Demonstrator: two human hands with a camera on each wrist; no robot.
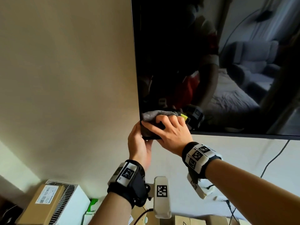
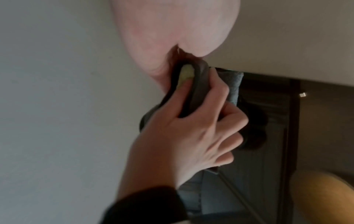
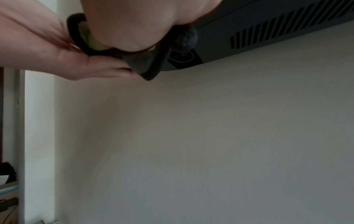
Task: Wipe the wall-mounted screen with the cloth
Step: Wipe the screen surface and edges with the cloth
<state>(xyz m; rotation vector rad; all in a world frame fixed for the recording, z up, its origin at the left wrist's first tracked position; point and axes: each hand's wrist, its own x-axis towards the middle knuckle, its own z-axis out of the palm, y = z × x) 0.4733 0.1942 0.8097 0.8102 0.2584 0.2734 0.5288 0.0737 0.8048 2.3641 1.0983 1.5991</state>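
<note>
Two hands crowd the lower-left corner of the glossy black wall-mounted screen (image 1: 194, 62): right hand (image 1: 168, 132) clenching the folded grey cloth (image 1: 155, 113) against the glass, left hand (image 1: 139, 146) gripping it beneath. The screen's length runs rightward, favouring the right hand's grip.

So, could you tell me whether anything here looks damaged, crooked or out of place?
Nothing stands out: the screen looks uncracked; the right hand grips the grey cloth on its lower left corner, the left hand cupping it from below.
</note>
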